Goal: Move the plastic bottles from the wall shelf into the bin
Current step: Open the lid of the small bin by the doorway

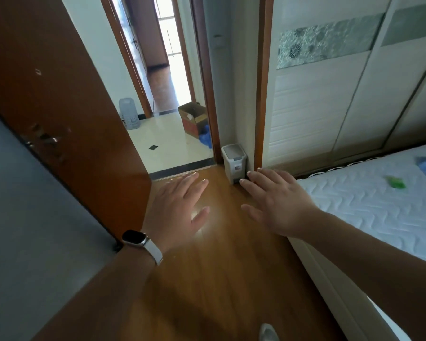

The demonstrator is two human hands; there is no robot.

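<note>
A small grey pedal bin (234,161) with its lid down stands on the wooden floor in the corner between the doorway and the wardrobe. My left hand (180,207), with a white watch on its wrist, is stretched out flat over the floor, fingers apart and holding nothing. My right hand (278,200) is also flat and spread, its fingertips just in front of the bin's base. No plastic bottles and no wall shelf are in view.
An open brown door (59,94) stands at the left. A white mattress (379,205) with a green item and a blue item fills the right. A white sliding wardrobe (330,107) is behind it. A cardboard box (193,118) and a plastic basket (129,114) sit beyond the doorway.
</note>
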